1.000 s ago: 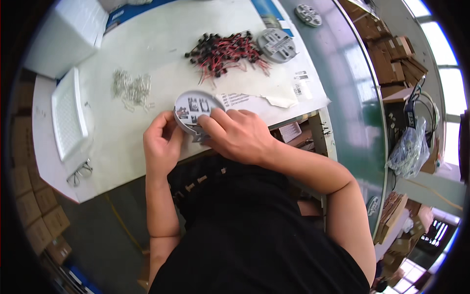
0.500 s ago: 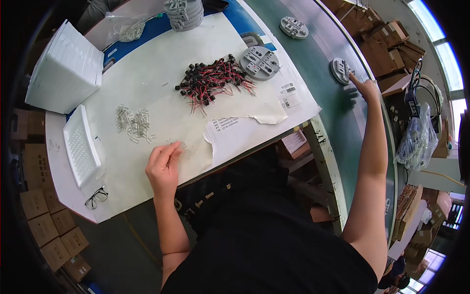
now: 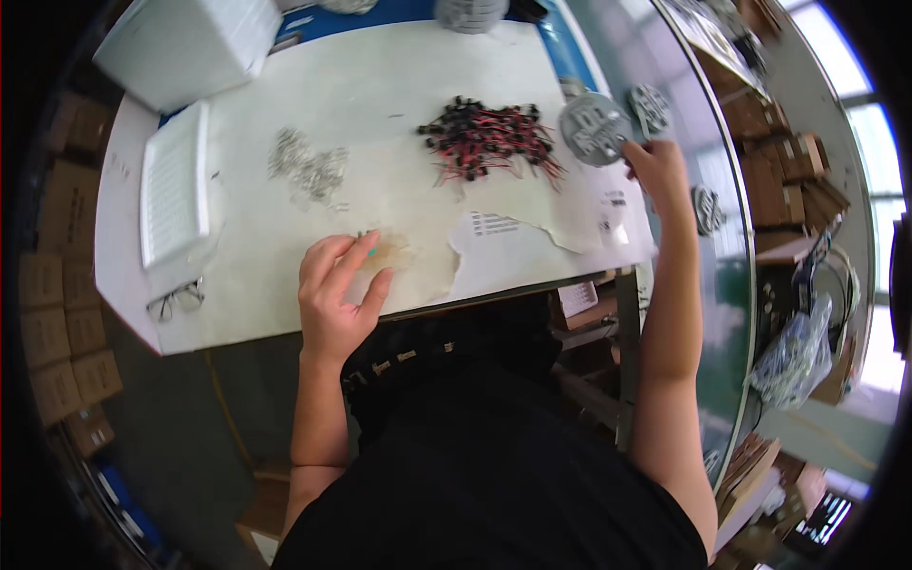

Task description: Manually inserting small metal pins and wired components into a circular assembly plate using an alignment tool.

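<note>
At the table's right side, my right hand (image 3: 657,173) has its fingers closed on the near right edge of a grey round plastic plate (image 3: 591,125) with raised blocks on its face. Left of the plate lies a heap of small black cylindrical parts with red and black wires (image 3: 489,133). My left hand (image 3: 337,290) hovers low over the paper-covered table near its front edge, thumb apart from the loosely bent fingers. A small teal spot shows by its fingertips; I cannot tell what it is. Beyond that hand, small clear pieces (image 3: 309,171) lie in a loose pile.
Two more grey round plates, one farther (image 3: 650,108) and one nearer (image 3: 707,209), lie on the green conveyor belt (image 3: 727,313) at right. A plate stack (image 3: 470,11) stands at the back. Left are a white tray (image 3: 176,185), eyeglasses (image 3: 177,300) and a white box (image 3: 185,47).
My right hand has left the plate on the belt and come left to the one on the table. My left hand's thumb has spread from its fingers. The whole view has shifted.
</note>
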{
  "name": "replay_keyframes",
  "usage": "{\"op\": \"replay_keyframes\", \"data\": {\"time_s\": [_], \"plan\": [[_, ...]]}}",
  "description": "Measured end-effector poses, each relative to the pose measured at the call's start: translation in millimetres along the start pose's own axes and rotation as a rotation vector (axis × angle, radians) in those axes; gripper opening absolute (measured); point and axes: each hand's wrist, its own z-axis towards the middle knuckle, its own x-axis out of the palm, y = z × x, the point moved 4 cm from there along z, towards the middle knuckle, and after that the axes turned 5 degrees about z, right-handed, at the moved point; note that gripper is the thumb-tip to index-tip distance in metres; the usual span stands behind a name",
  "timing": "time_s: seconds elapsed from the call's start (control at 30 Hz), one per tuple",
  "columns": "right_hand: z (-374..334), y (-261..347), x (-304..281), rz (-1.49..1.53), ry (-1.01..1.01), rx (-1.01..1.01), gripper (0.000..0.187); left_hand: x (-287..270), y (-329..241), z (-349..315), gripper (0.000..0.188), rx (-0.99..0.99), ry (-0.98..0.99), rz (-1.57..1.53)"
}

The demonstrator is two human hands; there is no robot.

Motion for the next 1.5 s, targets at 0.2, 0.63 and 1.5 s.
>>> {"op": "replay_keyframes", "data": {"time_s": [0.2,0.63,1.5], "plan": [[-101.8,103.7,89.0,-0.046,0.423,-0.317,0.033,-2.7,-13.9,3.4,0.074,-0.079,0.015,-0.112],[-99.3,271.7,221.4,-0.311,0.831,-1.193,0.011,26.0,-8.2,-0.8,0.086,-0.096,0.191,-0.116],[-84.5,251.6,215.2,-0.165,0.756,-1.12,0.015,25.8,-7.6,3.4,0.083,-0.1,0.183,-0.115]]}}
